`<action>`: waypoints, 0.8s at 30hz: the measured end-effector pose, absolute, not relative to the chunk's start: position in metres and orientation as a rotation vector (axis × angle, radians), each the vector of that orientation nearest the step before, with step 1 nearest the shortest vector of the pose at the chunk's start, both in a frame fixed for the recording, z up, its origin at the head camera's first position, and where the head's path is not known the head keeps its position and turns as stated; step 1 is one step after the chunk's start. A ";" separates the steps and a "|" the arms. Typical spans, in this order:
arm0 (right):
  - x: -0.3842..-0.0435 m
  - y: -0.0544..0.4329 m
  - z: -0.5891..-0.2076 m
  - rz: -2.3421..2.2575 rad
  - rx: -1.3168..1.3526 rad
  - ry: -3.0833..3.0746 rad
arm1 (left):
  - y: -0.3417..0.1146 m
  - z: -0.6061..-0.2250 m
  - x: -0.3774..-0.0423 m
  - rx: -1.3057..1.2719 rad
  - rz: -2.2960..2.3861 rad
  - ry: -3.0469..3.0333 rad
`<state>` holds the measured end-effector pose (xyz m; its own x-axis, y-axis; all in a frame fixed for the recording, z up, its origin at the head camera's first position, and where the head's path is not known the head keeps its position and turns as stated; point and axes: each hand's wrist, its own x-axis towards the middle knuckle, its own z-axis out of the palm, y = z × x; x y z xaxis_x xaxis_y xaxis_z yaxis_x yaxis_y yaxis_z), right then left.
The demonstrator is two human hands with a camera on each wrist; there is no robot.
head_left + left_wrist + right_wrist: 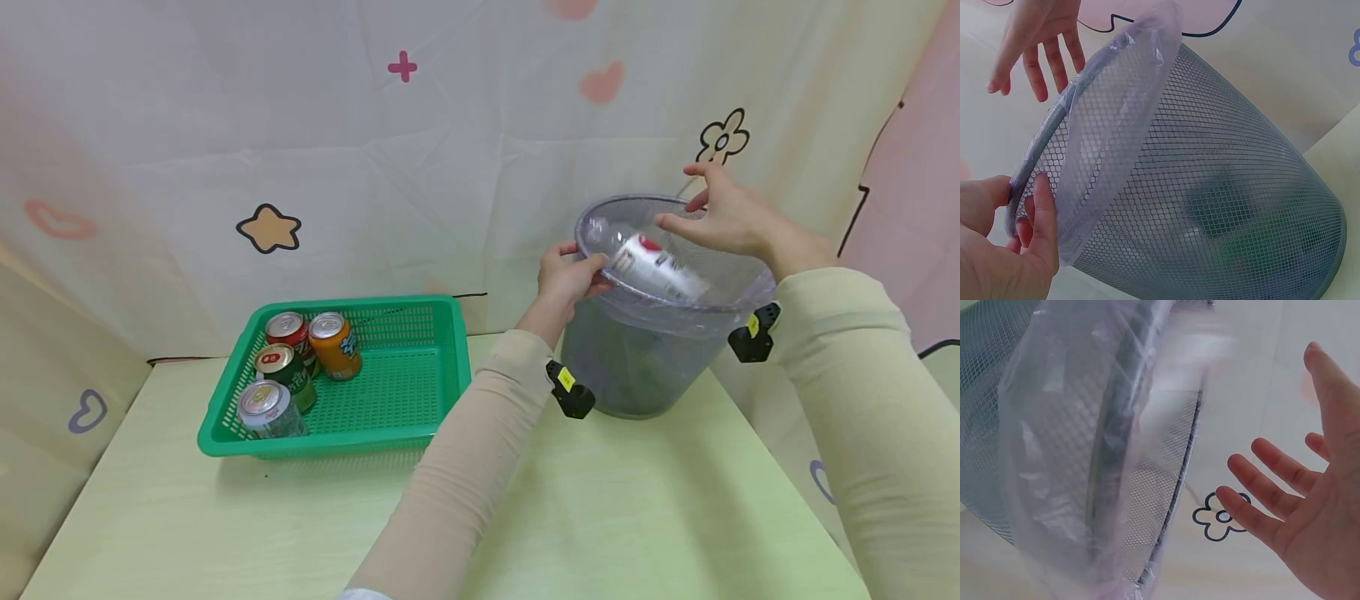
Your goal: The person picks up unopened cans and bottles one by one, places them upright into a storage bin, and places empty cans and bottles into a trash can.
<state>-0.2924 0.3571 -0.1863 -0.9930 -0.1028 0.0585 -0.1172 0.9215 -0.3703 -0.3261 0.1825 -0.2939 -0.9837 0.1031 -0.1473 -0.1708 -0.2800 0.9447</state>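
A mesh wastebasket (630,367) lined with a thin clear bag (1122,106) stands on the right of the table, tilted toward me. My left hand (562,283) grips its rim at the left, thumb and fingers on either side of the edge. Inside the mouth lies a clear plastic bottle (656,268) with a white and red label, touched by neither hand; it is blurred in the right wrist view. Above the far right of the rim, my right hand (738,217) is spread with nothing in it. Through the mesh, dark and green items (1219,203) show at the bottom.
A green plastic basket (337,444) sits on the left of the table. At its left end stand several drink cans, among them an orange can (335,346) and a silver can (270,408). A patterned curtain (450,167) hangs behind the table.
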 end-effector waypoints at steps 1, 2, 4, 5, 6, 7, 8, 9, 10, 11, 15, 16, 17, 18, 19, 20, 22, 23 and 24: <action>-0.292 0.357 -0.186 0.588 0.177 -3.044 | 0.182 -0.294 -0.326 -0.083 2.382 1.770; -0.292 0.356 -0.186 0.593 0.178 -3.042 | 0.182 -0.294 -0.326 -0.082 2.381 1.772; -0.292 0.356 -0.186 0.597 0.183 -3.037 | 0.182 -0.294 -0.326 -0.081 2.376 1.780; -0.292 0.356 -0.186 0.598 0.185 -3.035 | 0.182 -0.294 -0.326 -0.081 2.372 1.787; -0.292 0.356 -0.186 0.597 0.187 -3.035 | 0.182 -0.294 -0.326 -0.081 2.373 1.786; -0.292 0.356 -0.186 0.596 0.190 -3.036 | 0.182 -0.294 -0.326 -0.083 2.376 1.783; -0.292 0.356 -0.186 0.593 0.192 -3.039 | 0.182 -0.294 -0.326 -0.084 2.379 1.780; -0.292 0.356 -0.186 0.590 0.192 -3.041 | 0.183 -0.294 -0.326 -0.085 2.383 1.777; -0.292 0.356 -0.186 0.586 0.192 -3.043 | 0.183 -0.294 -0.326 -0.085 2.388 1.773; -0.292 0.356 -0.185 0.584 0.194 -3.044 | 0.183 -0.294 -0.327 -0.085 2.391 1.771; -0.292 0.356 -0.186 0.580 0.208 -3.052 | 0.184 -0.294 -0.327 -0.086 2.399 1.771; -0.292 0.356 -0.186 0.581 0.215 -3.054 | 0.185 -0.293 -0.327 -0.087 2.399 1.772; -0.292 0.355 -0.186 0.579 0.220 -3.057 | 0.185 -0.293 -0.327 -0.089 2.399 1.773; -0.291 0.355 -0.187 0.576 0.226 -3.060 | 0.185 -0.293 -0.327 -0.090 2.400 1.772; -0.291 0.355 -0.187 0.569 0.232 -3.060 | 0.185 -0.292 -0.327 -0.091 2.401 1.772; -0.291 0.355 -0.188 0.565 0.240 -3.056 | 0.185 -0.292 -0.327 -0.092 2.401 1.774; -0.290 0.355 -0.189 0.553 0.251 -3.051 | 0.185 -0.291 -0.326 -0.091 2.396 1.784; -0.290 0.355 -0.190 0.544 0.259 -3.044 | 0.185 -0.291 -0.326 -0.090 2.391 1.792; -0.290 0.355 -0.191 0.541 0.267 -3.035 | 0.185 -0.291 -0.326 -0.087 2.385 1.804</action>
<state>-0.2895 0.3546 -0.1905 -0.9840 -0.1610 0.0763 -0.1774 0.9239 -0.3389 -0.3259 0.1854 -0.2909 -0.9871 0.0839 -0.1363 -0.1540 -0.2658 0.9517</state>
